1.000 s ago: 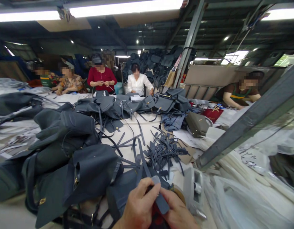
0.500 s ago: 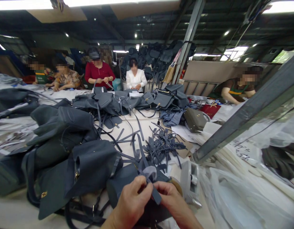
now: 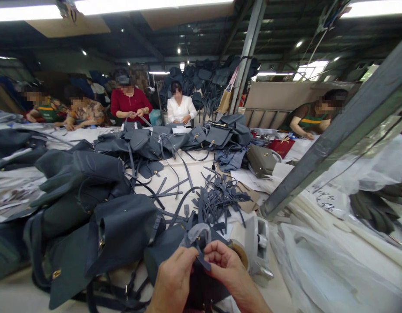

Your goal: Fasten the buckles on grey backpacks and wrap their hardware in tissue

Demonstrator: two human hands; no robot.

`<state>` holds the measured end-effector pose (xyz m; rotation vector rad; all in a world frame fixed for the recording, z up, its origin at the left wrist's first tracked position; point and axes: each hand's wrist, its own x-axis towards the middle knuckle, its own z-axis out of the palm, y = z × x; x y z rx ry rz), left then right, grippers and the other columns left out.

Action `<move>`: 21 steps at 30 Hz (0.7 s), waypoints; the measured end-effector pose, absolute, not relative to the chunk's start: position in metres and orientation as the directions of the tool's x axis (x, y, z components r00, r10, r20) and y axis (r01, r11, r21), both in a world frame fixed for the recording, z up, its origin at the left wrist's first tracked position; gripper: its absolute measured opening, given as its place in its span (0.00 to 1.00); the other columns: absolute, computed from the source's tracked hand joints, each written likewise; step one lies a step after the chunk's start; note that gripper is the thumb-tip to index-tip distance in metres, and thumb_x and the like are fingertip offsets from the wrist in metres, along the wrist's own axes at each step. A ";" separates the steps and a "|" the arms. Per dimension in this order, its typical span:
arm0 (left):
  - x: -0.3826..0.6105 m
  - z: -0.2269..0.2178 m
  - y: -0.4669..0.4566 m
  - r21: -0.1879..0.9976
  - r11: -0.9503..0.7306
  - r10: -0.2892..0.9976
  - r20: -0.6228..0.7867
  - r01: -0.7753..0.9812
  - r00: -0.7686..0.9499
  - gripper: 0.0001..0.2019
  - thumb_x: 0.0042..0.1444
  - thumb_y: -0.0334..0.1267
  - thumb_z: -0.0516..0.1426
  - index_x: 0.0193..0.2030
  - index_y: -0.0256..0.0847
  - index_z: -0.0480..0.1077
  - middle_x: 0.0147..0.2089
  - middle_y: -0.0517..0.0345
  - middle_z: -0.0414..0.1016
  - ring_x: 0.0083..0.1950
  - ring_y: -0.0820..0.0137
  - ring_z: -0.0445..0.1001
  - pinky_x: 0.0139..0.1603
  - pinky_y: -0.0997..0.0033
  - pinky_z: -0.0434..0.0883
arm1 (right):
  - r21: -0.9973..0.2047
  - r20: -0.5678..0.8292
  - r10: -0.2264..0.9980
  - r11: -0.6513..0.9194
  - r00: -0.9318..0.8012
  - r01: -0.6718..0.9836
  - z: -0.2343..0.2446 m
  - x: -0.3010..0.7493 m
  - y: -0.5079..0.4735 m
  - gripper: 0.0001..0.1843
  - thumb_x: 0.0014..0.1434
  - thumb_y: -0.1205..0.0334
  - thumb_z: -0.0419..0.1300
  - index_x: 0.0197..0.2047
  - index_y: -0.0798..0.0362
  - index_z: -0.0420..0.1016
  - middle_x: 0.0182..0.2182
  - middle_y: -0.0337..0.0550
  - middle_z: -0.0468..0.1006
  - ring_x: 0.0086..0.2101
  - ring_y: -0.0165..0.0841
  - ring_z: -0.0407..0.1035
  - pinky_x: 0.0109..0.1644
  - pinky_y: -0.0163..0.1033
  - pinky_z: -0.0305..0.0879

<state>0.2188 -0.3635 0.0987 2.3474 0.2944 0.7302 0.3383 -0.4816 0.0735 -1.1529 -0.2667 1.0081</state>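
Observation:
A dark blue-grey strap runs between my two hands, with a loop of translucent film around its upper part. My left hand is closed, pinching the strap between thumb and forefinger. On the other side, my right hand has its thumb and curled fingers closed at the strap's lower end. Below and behind both hands lies a dark blue-grey bag, partly hidden by them. Another bag with a brass-coloured clasp lies just to the left.
A heap of short straps lies beyond my hands. A grey-white machine stands close on the right. A metal post slants down there, beside plastic sheeting. More bags line the table's far side, where people work.
The strap end between my hands has turned and shows less. My right fingers have lifted and curled more around it. The whole view has shifted slightly.

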 end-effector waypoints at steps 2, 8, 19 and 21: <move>0.223 0.108 -0.361 0.810 -0.585 0.510 0.349 0.019 0.786 0.11 0.63 0.35 0.50 0.40 0.43 0.75 0.30 0.57 0.76 0.29 0.71 0.76 0.30 0.79 0.71 | -0.851 -0.291 0.768 0.065 0.571 -0.521 0.067 0.338 -0.479 0.21 0.37 0.58 0.77 0.32 0.53 0.72 0.23 0.33 0.77 0.24 0.23 0.65 0.28 0.27 0.56; 0.247 0.124 -0.377 0.999 0.035 0.546 -0.021 0.002 0.837 0.05 0.55 0.39 0.59 0.34 0.40 0.71 0.30 0.57 0.77 0.29 0.69 0.76 0.28 0.77 0.71 | -0.842 -0.291 0.765 0.080 0.575 -0.533 0.071 0.339 -0.479 0.21 0.41 0.54 0.75 0.31 0.53 0.70 0.20 0.32 0.74 0.18 0.20 0.58 0.19 0.25 0.46; 0.244 0.097 -0.366 0.980 0.119 0.516 -0.198 0.159 0.833 0.10 0.48 0.42 0.60 0.29 0.37 0.71 0.28 0.58 0.73 0.31 0.70 0.71 0.32 0.74 0.68 | -0.840 -0.288 0.760 0.092 0.583 -0.535 0.070 0.340 -0.489 0.21 0.39 0.59 0.75 0.31 0.53 0.68 0.20 0.29 0.70 0.20 0.22 0.58 0.19 0.25 0.50; 0.246 0.101 -0.363 0.971 0.147 0.510 -0.238 0.188 0.827 0.11 0.47 0.44 0.60 0.28 0.37 0.70 0.26 0.60 0.69 0.27 0.72 0.68 0.25 0.76 0.66 | -0.848 -0.283 0.757 0.089 0.588 -0.522 0.069 0.339 -0.488 0.20 0.40 0.59 0.75 0.32 0.53 0.69 0.20 0.30 0.71 0.20 0.22 0.59 0.21 0.26 0.52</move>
